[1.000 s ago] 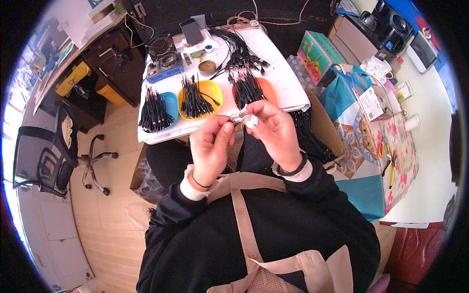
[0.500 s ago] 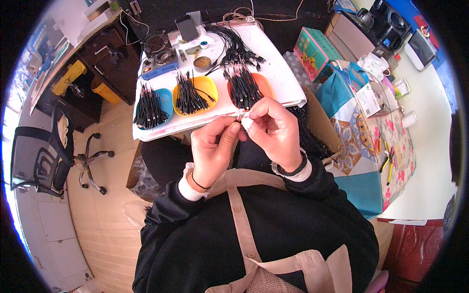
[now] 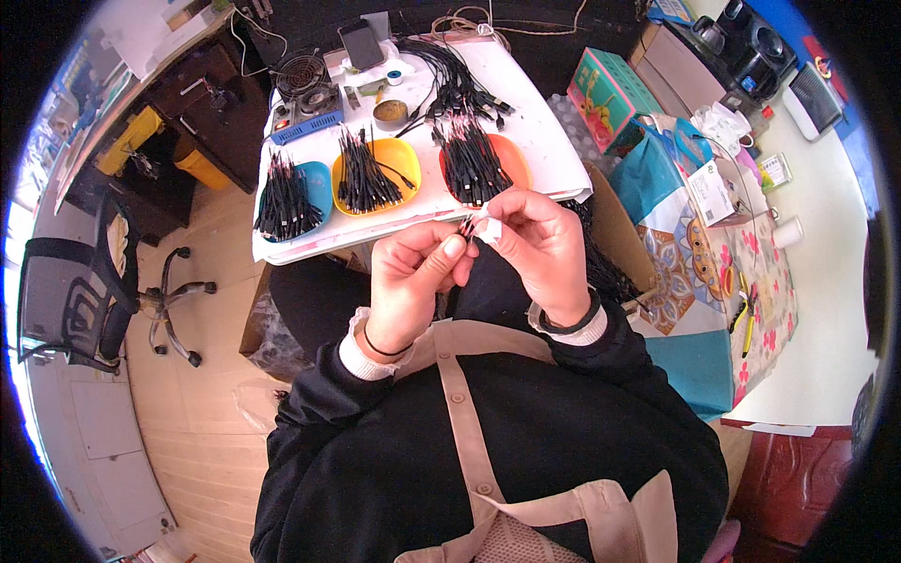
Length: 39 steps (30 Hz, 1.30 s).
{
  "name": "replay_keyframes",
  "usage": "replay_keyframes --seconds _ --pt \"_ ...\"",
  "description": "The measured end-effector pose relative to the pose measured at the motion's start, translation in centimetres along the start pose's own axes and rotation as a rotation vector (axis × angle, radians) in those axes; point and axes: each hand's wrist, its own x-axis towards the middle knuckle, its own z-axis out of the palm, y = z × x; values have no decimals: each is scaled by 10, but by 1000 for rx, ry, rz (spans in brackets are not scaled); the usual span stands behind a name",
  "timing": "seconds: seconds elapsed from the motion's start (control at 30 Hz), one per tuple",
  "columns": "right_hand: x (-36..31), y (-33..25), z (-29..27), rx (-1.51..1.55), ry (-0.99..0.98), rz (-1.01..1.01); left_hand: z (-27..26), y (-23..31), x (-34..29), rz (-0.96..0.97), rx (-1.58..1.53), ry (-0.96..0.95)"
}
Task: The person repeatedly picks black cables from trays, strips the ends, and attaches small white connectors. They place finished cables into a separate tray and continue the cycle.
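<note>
Above the near edge of the table, my two hands meet fingertip to fingertip. My left hand (image 3: 408,272) is closed in a pinch on a thin cable (image 3: 466,226), whose dark and reddish end shows between the fingers. My right hand (image 3: 547,249) also pinches at that end; what its fingertips grip is too small to make out. White material (image 3: 489,230) lies at the right thumb, either wrapped on it or held. Just beyond, short black cables lie bundled in a blue tray (image 3: 319,178), a yellow tray (image 3: 405,159) and an orange-red tray (image 3: 514,164).
Behind the trays stand a blue heating device (image 3: 310,122), a round tin (image 3: 390,114), a small spool (image 3: 394,76) and more black cables (image 3: 460,89). A cardboard box (image 3: 619,230) and a patterned bag (image 3: 671,272) are on the right. An office chair (image 3: 84,281) stands left.
The hands have stayed together and shifted slightly right. The cable end shows a little more between the fingertips. The view has tilted slightly.
</note>
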Motion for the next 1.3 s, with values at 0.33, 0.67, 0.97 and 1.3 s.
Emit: replay_keyframes --seconds 0.33,0.67,0.97,1.3 --pt "-2 3 1 401 -37 291 -6 4 -5 -158 -53 -91" --pt "-1 6 -4 691 -129 500 -9 4 -6 -216 -100 -141" --pt "13 3 -29 340 -209 679 -13 -7 0 -324 -99 -106" --pt "9 21 -20 257 -109 489 -19 -2 5 -309 14 -102"
